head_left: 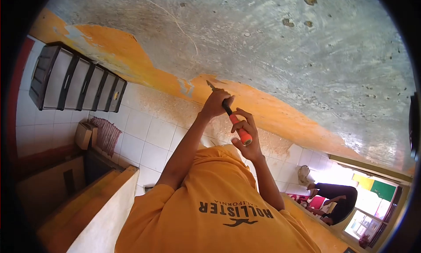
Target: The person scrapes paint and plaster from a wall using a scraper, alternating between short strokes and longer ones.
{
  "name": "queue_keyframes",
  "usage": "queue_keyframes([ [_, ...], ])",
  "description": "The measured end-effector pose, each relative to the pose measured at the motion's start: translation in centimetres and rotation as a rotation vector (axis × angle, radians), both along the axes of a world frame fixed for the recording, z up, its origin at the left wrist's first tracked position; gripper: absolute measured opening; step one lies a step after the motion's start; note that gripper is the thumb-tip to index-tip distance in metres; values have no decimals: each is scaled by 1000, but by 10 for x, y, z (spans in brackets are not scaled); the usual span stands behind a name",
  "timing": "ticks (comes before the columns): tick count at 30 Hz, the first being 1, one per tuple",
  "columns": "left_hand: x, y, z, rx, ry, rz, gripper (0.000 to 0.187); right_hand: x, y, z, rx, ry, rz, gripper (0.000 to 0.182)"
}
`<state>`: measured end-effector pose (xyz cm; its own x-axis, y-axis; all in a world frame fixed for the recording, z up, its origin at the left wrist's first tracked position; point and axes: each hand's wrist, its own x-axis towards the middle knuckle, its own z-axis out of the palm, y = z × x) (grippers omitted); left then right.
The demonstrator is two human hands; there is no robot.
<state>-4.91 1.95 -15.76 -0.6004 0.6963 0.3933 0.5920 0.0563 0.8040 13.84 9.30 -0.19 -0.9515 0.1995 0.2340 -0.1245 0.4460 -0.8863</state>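
Observation:
A scraper (240, 129) with an orange-red and black handle slants up toward the wall, its narrow dark blade at the edge of the orange paint (272, 103). My left hand (215, 104) is closed round the black front part of the handle, close to the blade. Further back, the fingers of my right hand (249, 137) curl round the orange-red grip, whose butt end shows beyond them. Grey bare surface (272, 47) covers the upper wall above the ragged paint line.
Dust and paint flakes (169, 105) lie on the white floor tiles (151, 137) along the wall. A dark-framed drawer unit (79, 80) stands at left, near a crumpled striped cloth (106, 132) and a wooden piece of furniture (87, 200). Another person (337, 200) is at right, beside a bright window (366, 218).

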Motion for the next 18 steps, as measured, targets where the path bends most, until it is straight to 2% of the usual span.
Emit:
queue_keyframes([
  [2,12,-16,-10,-53,35,7,41,25,16,-13,-186,-144,80,24],
  [4,32,-38,-17,-127,70,-22,41,49,21,-20,-494,-293,106,21],
  [7,53,-64,-21,-310,94,-102,39,75,23,-50,-513,-662,55,25],
  [8,62,-67,-21,-270,107,-95,40,81,22,-55,-507,-768,38,28],
  [9,69,-69,-26,-231,123,-82,40,81,18,-51,-480,-692,27,39],
  [10,73,-71,-30,-194,142,-63,41,79,18,-49,-508,-720,40,43],
  [11,74,-72,-35,-239,230,-60,24,78,19,-48,-537,-748,55,47],
  [13,80,-66,-11,-231,287,132,17,76,23,-52,-542,-741,89,56],
  [14,85,-61,6,-228,312,228,24,76,26,-56,-515,-699,89,57],
  [15,87,-58,24,-311,94,204,49,75,27,-56,-489,-658,89,59],
  [18,97,-32,19,30,36,542,59,67,32,-56,-502,-547,93,62],
])
